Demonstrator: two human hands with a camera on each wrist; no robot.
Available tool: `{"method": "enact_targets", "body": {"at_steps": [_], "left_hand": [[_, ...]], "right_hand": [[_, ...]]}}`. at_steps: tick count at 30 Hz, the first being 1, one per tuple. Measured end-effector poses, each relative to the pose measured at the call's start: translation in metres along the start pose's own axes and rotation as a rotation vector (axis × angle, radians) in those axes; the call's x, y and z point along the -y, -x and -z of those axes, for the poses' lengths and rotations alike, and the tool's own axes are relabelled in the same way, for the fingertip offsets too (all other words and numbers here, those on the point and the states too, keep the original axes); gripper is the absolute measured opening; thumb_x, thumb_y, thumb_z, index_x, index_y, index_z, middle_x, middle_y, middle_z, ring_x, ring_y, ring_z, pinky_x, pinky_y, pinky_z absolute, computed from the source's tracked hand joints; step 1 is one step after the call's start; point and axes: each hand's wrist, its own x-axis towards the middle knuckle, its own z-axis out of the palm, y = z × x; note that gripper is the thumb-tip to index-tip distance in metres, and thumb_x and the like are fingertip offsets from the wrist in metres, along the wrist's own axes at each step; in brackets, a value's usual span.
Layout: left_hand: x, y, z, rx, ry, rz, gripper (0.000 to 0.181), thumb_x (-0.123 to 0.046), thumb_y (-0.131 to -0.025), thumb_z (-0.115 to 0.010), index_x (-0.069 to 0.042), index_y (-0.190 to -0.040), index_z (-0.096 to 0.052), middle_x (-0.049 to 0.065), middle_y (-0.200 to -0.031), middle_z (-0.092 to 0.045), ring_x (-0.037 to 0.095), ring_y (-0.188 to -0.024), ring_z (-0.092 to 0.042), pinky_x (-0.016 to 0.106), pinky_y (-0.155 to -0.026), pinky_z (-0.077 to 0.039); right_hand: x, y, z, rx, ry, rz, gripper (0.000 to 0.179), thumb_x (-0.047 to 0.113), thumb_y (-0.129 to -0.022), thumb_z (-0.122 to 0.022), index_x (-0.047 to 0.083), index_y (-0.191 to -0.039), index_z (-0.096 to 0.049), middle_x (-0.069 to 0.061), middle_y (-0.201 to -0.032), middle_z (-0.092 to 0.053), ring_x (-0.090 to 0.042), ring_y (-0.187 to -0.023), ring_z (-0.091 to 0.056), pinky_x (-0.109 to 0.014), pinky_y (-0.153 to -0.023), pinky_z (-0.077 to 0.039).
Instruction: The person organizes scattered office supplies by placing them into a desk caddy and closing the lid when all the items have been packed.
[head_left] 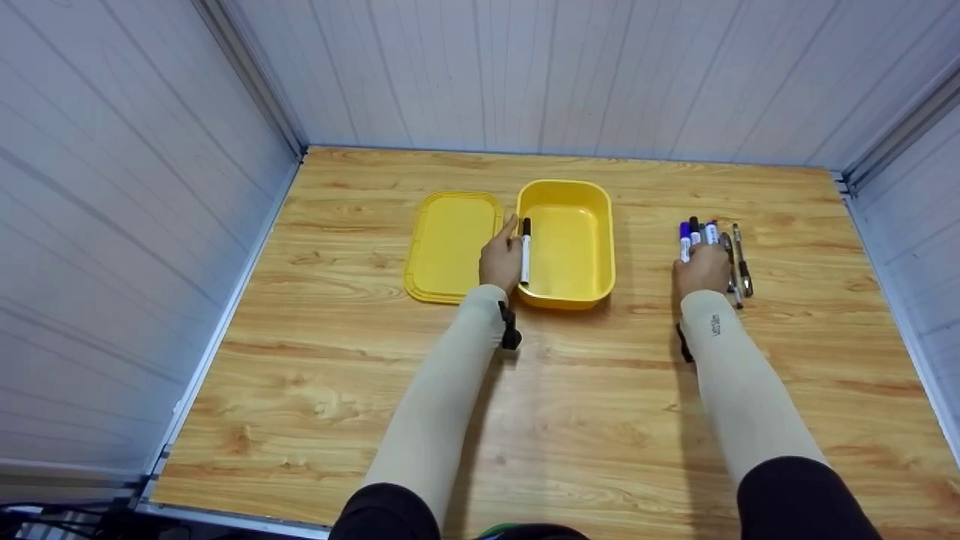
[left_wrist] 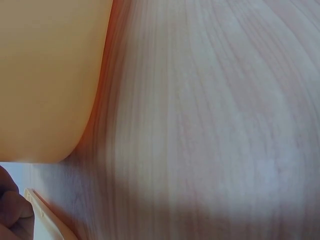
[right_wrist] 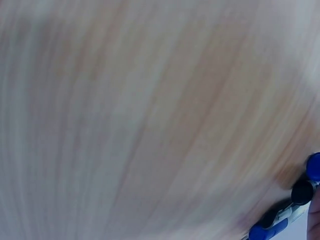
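A yellow plastic box (head_left: pixel 574 251) stands open-topped with its yellow lid (head_left: pixel 454 244) lying flat at its left. At the box's left rim, my left hand (head_left: pixel 501 259) holds a black-capped white marker (head_left: pixel 526 253); its thumb is hidden. Curled fingers (left_wrist: pixel 15 212) show at the lower left corner of the left wrist view. Over to the right, my right hand (head_left: pixel 703 270) grips a group of markers (head_left: pixel 695 232) from above, with blue and black caps sticking out past the fingers. A blue cap (right_wrist: pixel 314 167) and a black cap (right_wrist: pixel 302 192) lie beside that hand in the right wrist view.
Several clear-barrelled pens (head_left: pixel 741 262) lie just right of my right hand. The wooden tabletop (head_left: pixel 360 360) is bounded by white panel walls (head_left: pixel 480 75) at the back and sides. Cables (head_left: pixel 52 517) hang at the lower left corner.
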Motion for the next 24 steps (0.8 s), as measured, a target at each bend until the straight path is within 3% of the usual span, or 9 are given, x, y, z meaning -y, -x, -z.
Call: {"method": "enact_targets", "body": {"at_steps": [5, 9, 13, 17, 24], "left_hand": [[-0.001, 0.001, 0.001, 0.007, -0.02, 0.01, 0.042, -0.026, -0.096, -0.04, -0.032, -0.138, -0.037, 0.001, -0.058, -0.041, 0.013, -0.044, -0.032, 0.026, -0.043, -0.029], [-0.001, 0.0, 0.001, -0.003, -0.026, 0.015, 0.042, -0.026, -0.096, -0.041, -0.032, -0.138, -0.037, 0.001, -0.059, -0.043, 0.013, -0.046, -0.034, 0.026, -0.045, -0.03], [-0.004, -0.002, 0.001, -0.017, -0.026, 0.004, 0.042, -0.025, -0.096, -0.041, -0.031, -0.137, -0.038, 0.001, -0.06, -0.042, 0.013, -0.048, -0.034, 0.026, -0.047, -0.03], [-0.004, -0.003, 0.001, -0.013, -0.009, -0.001, 0.042, -0.025, -0.096, -0.041, -0.031, -0.137, -0.038, 0.001, -0.059, -0.041, 0.013, -0.047, -0.034, 0.026, -0.045, -0.03], [0.0, -0.002, 0.0, -0.01, -0.021, 0.015, 0.042, -0.025, -0.096, -0.041, -0.032, -0.137, -0.038, 0.002, -0.061, -0.044, 0.014, -0.048, -0.035, 0.026, -0.045, -0.031]], "right_hand": [[-0.001, 0.0, -0.001, -0.011, 0.001, 0.016, 0.012, 0.006, -0.081, -0.056, -0.001, -0.081, -0.066, -0.019, -0.085, -0.062, -0.029, -0.074, -0.055, -0.043, -0.063, -0.043], [-0.001, 0.0, -0.002, -0.011, 0.004, 0.021, 0.012, 0.007, -0.081, -0.057, -0.001, -0.079, -0.065, -0.019, -0.083, -0.062, -0.028, -0.072, -0.053, -0.042, -0.061, -0.042], [-0.001, -0.004, 0.001, 0.013, -0.026, -0.018, 0.02, 0.011, -0.082, -0.059, -0.001, -0.096, -0.066, -0.02, -0.093, -0.062, -0.03, -0.081, -0.055, -0.043, -0.069, -0.045], [-0.001, -0.006, 0.005, 0.063, -0.101, -0.087, 0.036, 0.015, -0.084, -0.06, -0.001, -0.117, -0.058, -0.02, -0.108, -0.057, -0.029, -0.094, -0.054, -0.042, -0.079, -0.045], [0.006, -0.009, 0.015, 0.059, -0.191, -0.122, 0.041, 0.014, -0.082, -0.064, -0.001, -0.119, -0.057, -0.018, -0.116, -0.055, -0.026, -0.102, -0.052, -0.037, -0.083, -0.044]]}}
